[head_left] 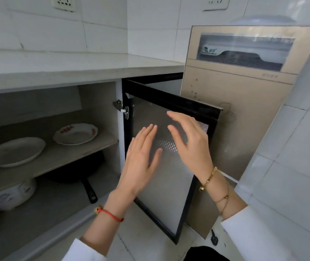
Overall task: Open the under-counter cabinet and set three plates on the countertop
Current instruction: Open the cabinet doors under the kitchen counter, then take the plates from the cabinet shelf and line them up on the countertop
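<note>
The under-counter cabinet stands open, its black-framed frosted door (171,200) swung out to the right. On the cabinet's upper shelf (60,159) lie two plates: a plain white plate (15,151) at left and a white plate with red markings (76,133) further back. My left hand (143,157) and my right hand (190,140) hover in front of the door panel, fingers spread, holding nothing. The pale countertop (71,65) runs above the cabinet.
A black frying pan (78,172) lies on the cabinet floor under the shelf, handle pointing out. A white patterned pot (11,194) sits at lower left. A tan appliance (244,102) stands right of the door, with a white dish on top. Wall sockets are above the counter.
</note>
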A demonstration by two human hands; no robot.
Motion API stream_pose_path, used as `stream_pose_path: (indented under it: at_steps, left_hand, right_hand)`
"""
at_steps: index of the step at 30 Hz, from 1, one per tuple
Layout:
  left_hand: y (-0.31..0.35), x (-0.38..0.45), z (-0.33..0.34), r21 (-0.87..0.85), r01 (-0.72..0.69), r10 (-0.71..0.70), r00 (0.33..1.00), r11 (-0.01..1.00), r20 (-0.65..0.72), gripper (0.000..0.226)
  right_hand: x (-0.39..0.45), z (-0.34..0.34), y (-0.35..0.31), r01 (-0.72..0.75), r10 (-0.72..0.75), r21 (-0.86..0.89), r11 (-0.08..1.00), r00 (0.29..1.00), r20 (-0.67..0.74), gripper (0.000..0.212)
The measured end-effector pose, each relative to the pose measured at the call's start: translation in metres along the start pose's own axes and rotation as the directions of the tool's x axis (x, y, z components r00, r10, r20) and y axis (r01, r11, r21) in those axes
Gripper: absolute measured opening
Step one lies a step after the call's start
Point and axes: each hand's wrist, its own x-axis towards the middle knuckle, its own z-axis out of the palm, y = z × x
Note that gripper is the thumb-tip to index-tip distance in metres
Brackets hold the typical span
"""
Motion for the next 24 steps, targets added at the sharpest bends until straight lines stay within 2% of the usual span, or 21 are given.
stream_pose_path:
  at_steps: [5, 11, 20, 24]
  left_hand:
    - [-0.035, -0.031, -0.055, 0.118, 0.168, -0.156, 0.982, 0.979, -0.107, 0.05]
    - [-0.072, -0.077, -0.117, 0.283, 0.338, -0.281, 0.933, 0.897, -0.225, 0.05]
    - [-0.112, -0.145, -0.203, 0.445, 0.555, -0.416, 0.828, 0.703, -0.376, 0.05]
    - [-0.125, -0.177, -0.239, 0.474, 0.669, -0.498, 0.743, 0.573, -0.446, 0.053]
  right_hand:
    - [-0.005, 0.05, -0.027, -0.085, 0.069, 0.09, 0.992, 0.984, 0.166, 0.033]
    - [-0.008, 0.107, -0.057, -0.052, -0.01, 0.174, 0.983, 0.941, 0.338, 0.037]
    - [-0.014, 0.189, -0.121, -0.061, -0.087, 0.278, 0.959, 0.867, 0.49, 0.036]
    - [-0.014, 0.222, -0.154, -0.063, -0.13, 0.323, 0.944, 0.83, 0.542, 0.036]
